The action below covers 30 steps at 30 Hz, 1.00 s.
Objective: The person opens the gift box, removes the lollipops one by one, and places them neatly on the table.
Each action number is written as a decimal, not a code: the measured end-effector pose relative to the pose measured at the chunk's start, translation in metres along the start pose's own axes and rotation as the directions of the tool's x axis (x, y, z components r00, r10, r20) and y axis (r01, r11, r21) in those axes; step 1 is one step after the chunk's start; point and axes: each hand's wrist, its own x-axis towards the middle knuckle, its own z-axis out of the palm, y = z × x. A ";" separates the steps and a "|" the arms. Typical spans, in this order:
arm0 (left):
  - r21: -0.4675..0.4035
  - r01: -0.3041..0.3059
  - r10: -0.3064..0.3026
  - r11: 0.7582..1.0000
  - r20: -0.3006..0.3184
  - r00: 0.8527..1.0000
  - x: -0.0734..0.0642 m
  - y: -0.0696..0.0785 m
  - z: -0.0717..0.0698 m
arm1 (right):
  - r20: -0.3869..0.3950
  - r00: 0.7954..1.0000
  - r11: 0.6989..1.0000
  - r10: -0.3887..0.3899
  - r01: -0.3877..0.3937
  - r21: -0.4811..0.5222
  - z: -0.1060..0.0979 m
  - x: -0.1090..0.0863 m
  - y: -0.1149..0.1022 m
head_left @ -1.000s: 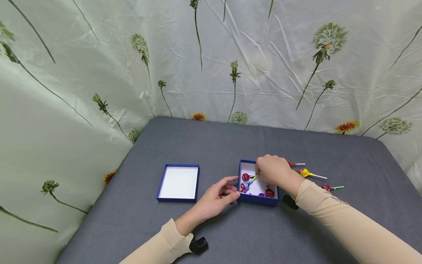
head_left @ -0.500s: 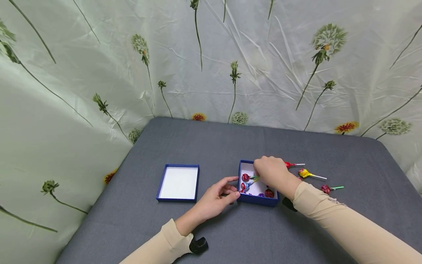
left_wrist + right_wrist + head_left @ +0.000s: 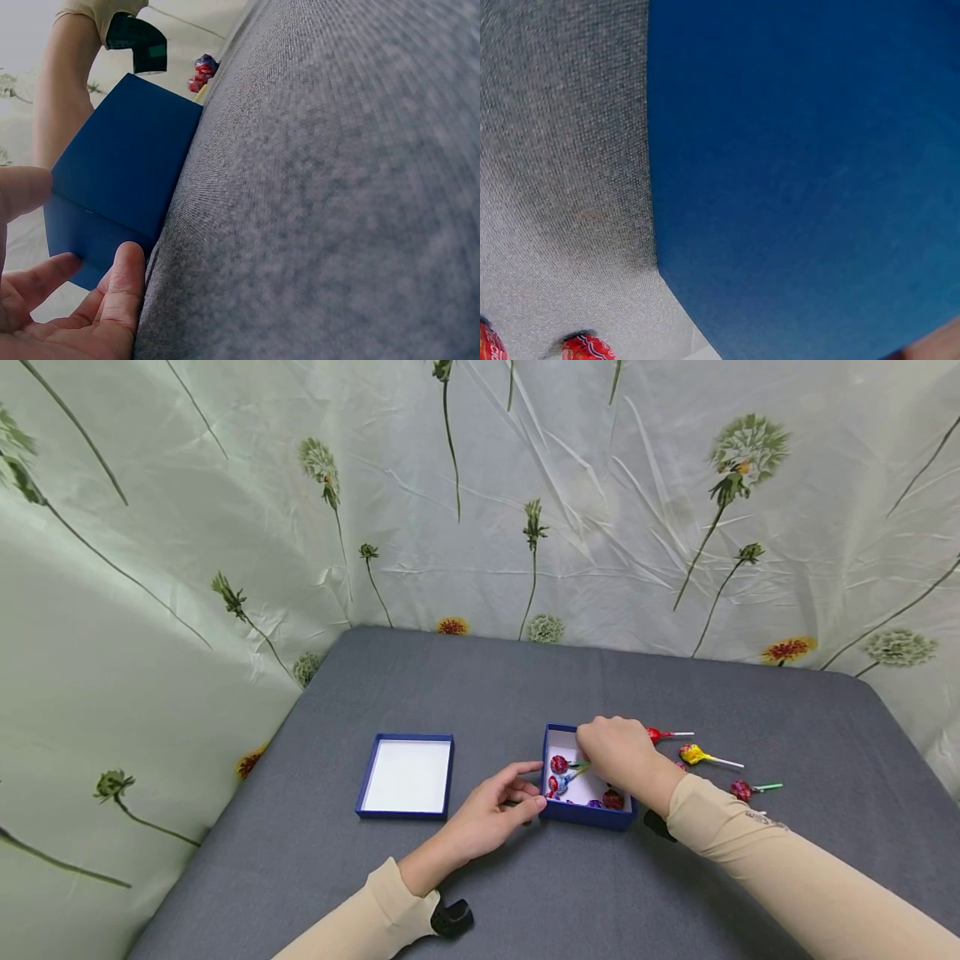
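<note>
An open blue box (image 3: 587,815) with a white inside holds several wrapped lollipops, among them a red one (image 3: 558,764), a blue-and-red one (image 3: 557,786) and a dark red one (image 3: 612,799). My left hand (image 3: 491,812) rests on the box's left side, fingers fairly straight. In the left wrist view, those fingertips (image 3: 127,262) touch the blue wall. My right hand (image 3: 618,750) reaches over the right part of the box, fingers down inside. Those fingers are hidden, so whether they hold a lollipop cannot be seen. The box's outer wall (image 3: 802,180) fills most of the right wrist view.
Left of the box lies a shallow blue lid (image 3: 405,777), white side up. To the right lie a red lollipop (image 3: 656,735), a yellow lollipop (image 3: 693,753) and a red lollipop with a green stick (image 3: 742,789). Another red one is mostly behind my right wrist.
My right hand has shifted slightly left and lower over the box, covering more of the green stick, and has stayed still since half a second ago. My left hand keeps its place.
</note>
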 end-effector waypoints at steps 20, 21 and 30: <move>0.009 -0.016 0.017 1.000 -0.012 1.000 0.001 -0.001 0.002 | 0.060 0.998 0.993 -0.015 0.008 0.118 -0.013 -0.002 0.008; 0.007 -0.018 0.018 1.000 -0.014 1.000 0.002 -0.002 0.002 | 0.053 0.998 0.992 -0.020 0.013 0.126 -0.014 -0.002 0.008; 0.011 -0.021 0.021 1.000 -0.010 1.000 0.002 -0.004 0.001 | 0.034 0.999 0.988 -0.033 0.027 0.150 -0.015 -0.002 0.009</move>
